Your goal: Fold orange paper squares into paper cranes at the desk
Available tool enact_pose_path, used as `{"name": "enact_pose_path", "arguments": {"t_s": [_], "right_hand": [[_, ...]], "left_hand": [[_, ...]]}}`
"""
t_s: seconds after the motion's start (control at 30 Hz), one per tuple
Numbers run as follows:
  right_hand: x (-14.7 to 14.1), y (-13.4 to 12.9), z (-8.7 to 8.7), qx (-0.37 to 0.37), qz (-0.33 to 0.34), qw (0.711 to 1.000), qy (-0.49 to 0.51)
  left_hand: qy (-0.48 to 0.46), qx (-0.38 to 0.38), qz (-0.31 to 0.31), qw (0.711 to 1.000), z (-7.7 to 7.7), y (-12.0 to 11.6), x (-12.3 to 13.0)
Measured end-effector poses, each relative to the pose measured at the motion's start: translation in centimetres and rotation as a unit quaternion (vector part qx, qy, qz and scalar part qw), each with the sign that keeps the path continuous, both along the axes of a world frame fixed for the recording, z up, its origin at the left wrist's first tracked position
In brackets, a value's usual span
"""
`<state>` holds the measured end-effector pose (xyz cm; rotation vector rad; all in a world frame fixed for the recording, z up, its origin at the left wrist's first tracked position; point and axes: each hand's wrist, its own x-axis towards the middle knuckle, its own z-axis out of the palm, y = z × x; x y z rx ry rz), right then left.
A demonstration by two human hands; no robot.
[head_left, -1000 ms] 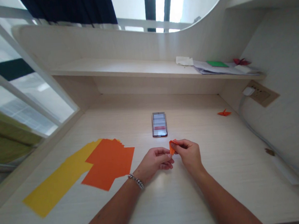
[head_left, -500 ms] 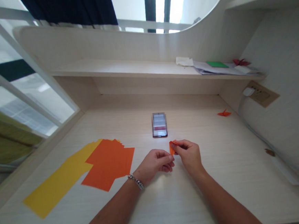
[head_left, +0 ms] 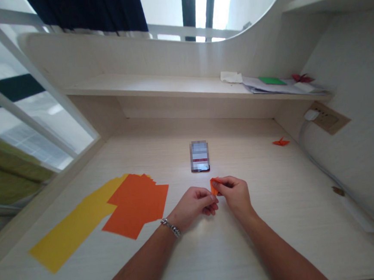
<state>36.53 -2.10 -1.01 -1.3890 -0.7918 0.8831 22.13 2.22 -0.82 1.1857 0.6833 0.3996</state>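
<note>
A small folded piece of orange paper is held between both hands above the desk. My right hand pinches its upper right part between thumb and fingers. At its lower end, the thumb and fingertips of my left hand are closed on the paper, with a chain bracelet on that wrist. Just beyond the hands lies a phone with a blurred screen. Left of my hands, orange sheets are spread over the end of a fan of yellow sheets.
An orange folded paper figure lies at the back right of the desk. A grey cable runs down from the wall socket. The raised shelf holds papers, a green sheet and a red folded figure.
My right hand has shifted slightly left, and the top of the folded orange paper has tilted a little left with it. My left hand has barely moved.
</note>
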Motion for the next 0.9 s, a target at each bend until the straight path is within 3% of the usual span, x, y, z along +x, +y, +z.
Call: {"name": "enact_pose_path", "arguments": {"t_s": [0.2,0.47,0.9], "right_hand": [[0.3,0.1,-0.1,-0.013,0.014,0.997,0.075],[0.3,0.0,0.0,-0.039,0.083,0.993,0.081],[0.5,0.0,-0.2,-0.048,0.145,0.976,0.154]], "left_hand": [[0.005,0.014,-0.009,1.0,-0.2,0.2,-0.5],[-0.063,0.012,0.127,0.99,0.3,0.9,-0.4],[-0.07,0.012,0.204,0.976,-0.6,0.9,0.0]]}}
